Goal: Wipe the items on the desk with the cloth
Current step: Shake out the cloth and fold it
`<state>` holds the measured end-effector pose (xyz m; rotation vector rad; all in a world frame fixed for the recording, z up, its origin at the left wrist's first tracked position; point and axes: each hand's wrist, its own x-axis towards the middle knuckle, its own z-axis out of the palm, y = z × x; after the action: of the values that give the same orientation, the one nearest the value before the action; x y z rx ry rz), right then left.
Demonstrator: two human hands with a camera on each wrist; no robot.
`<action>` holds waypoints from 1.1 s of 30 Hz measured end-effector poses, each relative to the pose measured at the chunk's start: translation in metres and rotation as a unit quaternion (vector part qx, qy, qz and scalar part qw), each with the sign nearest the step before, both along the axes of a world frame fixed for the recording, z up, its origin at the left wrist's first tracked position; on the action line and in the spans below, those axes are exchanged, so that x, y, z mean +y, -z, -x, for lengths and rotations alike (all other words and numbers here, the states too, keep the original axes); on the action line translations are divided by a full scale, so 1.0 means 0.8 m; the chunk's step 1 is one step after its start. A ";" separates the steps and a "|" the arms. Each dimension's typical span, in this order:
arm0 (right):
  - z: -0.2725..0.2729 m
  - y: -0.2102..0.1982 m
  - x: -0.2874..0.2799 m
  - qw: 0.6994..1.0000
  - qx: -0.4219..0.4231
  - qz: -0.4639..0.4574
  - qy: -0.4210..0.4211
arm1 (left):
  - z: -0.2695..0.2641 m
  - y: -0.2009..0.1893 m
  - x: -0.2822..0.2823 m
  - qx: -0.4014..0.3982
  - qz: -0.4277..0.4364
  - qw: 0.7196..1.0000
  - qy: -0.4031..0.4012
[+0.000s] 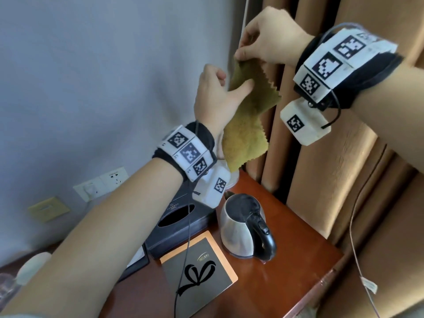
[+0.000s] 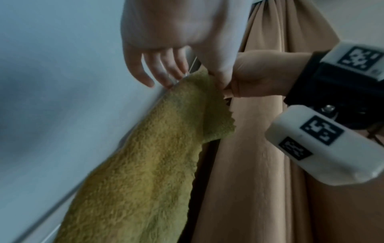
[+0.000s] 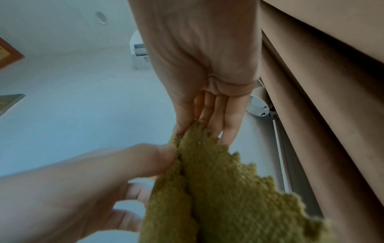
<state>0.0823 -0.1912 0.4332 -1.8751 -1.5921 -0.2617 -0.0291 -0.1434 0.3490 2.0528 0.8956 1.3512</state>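
Note:
An olive-green cloth (image 1: 247,134) (image 2: 155,164) (image 3: 218,197) hangs in the air above the back of the wooden desk (image 1: 286,260). My right hand (image 1: 239,53) (image 2: 228,90) (image 3: 187,129) pinches its top corner. Just below, my left hand (image 1: 231,81) (image 2: 195,80) (image 3: 153,176) holds the cloth, with the thumb on its front and the curled fingers behind it. On the desk below stand a steel kettle (image 1: 245,228) with a black handle, a black tissue box (image 1: 183,219) and a dark booklet (image 1: 199,276) with an orange edge.
Tan curtains (image 1: 321,157) hang right of the desk, with a thin cable (image 1: 353,226) dangling in front. A grey wall with sockets (image 1: 101,182) lies to the left. A white base (image 1: 231,182) sits under the cloth's lower end. A black folder (image 1: 137,265) lies beside the tissue box.

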 end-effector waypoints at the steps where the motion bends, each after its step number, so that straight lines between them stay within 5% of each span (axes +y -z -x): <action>1: 0.001 0.001 0.001 1.000 -0.011 0.010 0.001 | -0.003 0.000 0.000 -0.001 -0.016 1.000 -0.024; 7: -0.007 0.008 0.003 0.999 -0.025 0.036 0.003 | -0.012 0.000 0.014 0.107 -0.002 0.993 -0.048; 16: -0.068 0.021 -0.006 0.993 0.119 0.005 0.013 | 0.035 0.053 0.048 0.336 0.114 0.935 0.024; 18: -0.083 0.031 -0.008 0.985 0.169 0.017 0.015 | 0.055 0.056 0.055 0.329 0.113 0.937 0.042; 20: -0.094 0.044 -0.006 0.978 0.205 0.024 0.026 | 0.074 0.055 0.062 0.252 0.165 0.950 0.085; 23: -0.104 0.058 -0.005 0.968 0.247 0.005 0.041 | 0.098 0.054 0.069 0.148 0.272 0.933 0.185; 27: -0.095 0.059 -0.001 0.954 0.300 0.023 0.000 | 0.117 0.058 0.095 0.037 0.336 0.931 0.136; 29: -0.083 0.053 0.001 0.949 0.312 0.030 -0.024 | 0.122 0.057 0.103 -0.053 0.391 0.906 0.156; 31: -0.073 0.047 0.004 0.943 0.329 0.026 -0.044 | 0.123 0.056 0.103 -0.014 0.445 0.883 0.147; 33: -0.059 0.046 0.005 0.941 0.329 0.049 -0.055 | 0.118 0.060 0.095 0.185 0.449 0.870 0.090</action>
<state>0.1292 -0.1869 0.3968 -1.6830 -1.2414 0.4620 -0.1237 -0.0673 0.3007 1.5728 1.1636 0.2888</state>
